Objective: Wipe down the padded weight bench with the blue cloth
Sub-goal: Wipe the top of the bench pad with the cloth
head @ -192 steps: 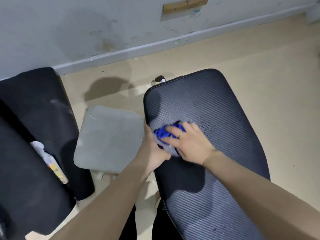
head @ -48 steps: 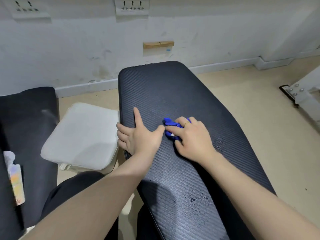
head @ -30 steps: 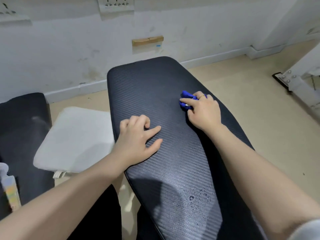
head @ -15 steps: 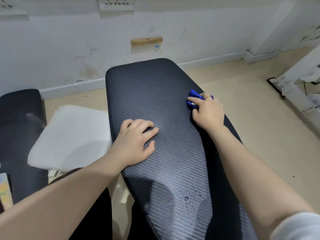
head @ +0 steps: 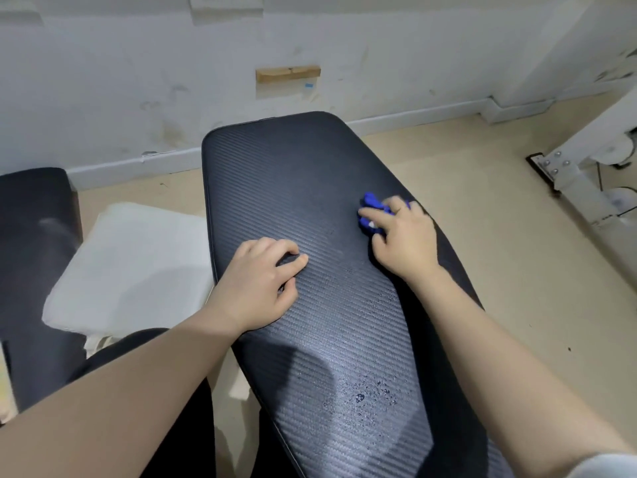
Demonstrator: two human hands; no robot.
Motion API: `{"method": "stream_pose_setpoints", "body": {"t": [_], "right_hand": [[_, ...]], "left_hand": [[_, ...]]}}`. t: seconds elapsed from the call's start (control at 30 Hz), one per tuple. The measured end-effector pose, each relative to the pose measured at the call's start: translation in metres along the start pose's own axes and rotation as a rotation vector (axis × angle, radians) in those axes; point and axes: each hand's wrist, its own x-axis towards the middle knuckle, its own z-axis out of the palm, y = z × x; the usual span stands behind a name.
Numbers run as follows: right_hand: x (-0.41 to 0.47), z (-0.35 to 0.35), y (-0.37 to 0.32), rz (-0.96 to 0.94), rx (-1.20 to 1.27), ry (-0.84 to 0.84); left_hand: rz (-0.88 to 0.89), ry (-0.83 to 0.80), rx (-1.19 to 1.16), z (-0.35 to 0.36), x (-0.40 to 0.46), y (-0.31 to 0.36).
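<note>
- Padded weight bench [head: 303, 188]: black, ribbed carbon-weave cover, running from the near edge of view away toward the white wall [head: 138, 81].
- Blue cloth [head: 370, 210]: bunched small, lying on the bench's right half close to the right edge, about midway along the visible length.
- Right hand [head: 403, 241]: palm down on the cloth, fingers curled over the bunched fabric and pressing it against the cover; grip narrow, holding the cloth, with blue showing past the fingertips and between two fingers.
- Left hand [head: 262, 281]: resting on the bench near its left edge, fingers bent with tips touching the cover, thumb tip on the surface too; grip loose, holding nothing.
- Well apart from each other, both hands on the same pad, left nearer the camera than right.
- Water droplets [head: 365, 391]: scattered cluster on the near part of the bench, between the two forearms, apart from the cloth.
- White cushion [head: 134, 267]: on the floor just left of the bench, near the left forearm.
- Black pad [head: 34, 236]: further left, at the edge of view.
- White metal frame [head: 582, 167]: at the right, bolted plate visible at its foot, well apart from the bench.
- Small wooden block [head: 287, 74]: fixed to the wall beyond the far end of the bench.
- Beige floor [head: 517, 270]: around the bench on both sides.
</note>
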Motion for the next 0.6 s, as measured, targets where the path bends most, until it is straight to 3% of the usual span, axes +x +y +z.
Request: {"method": "stream_pose_setpoints", "body": {"t": [0.07,0.13,0.27,0.33,0.5,0.6], "right_hand": [[-0.025,-0.004,0.001,-0.153,0.069,-0.046],[-0.016,-0.004,0.012,-0.173,0.11,-0.085],[0.038,0.006,0.026,0.196,0.04,-0.049],[0.036,0.002,0.017,0.207,-0.008,-0.069],[-0.038,-0.008,-0.017,-0.143,0.038,-0.075],[-0.029,-0.005,-0.023,-0.204,0.047,-0.09]], "left_hand": [[-0.005,-0.001,-0.005,0.0,0.001,0.001],[-0.012,0.011,-0.001,-0.001,0.002,0.002],[-0.023,0.031,0.001,0.002,0.001,0.0],[-0.015,0.039,-0.001,0.003,0.001,0.0],[-0.029,0.024,-0.009,0.0,0.003,0.001],[-0.024,0.051,-0.009,0.001,0.002,0.001]]}}
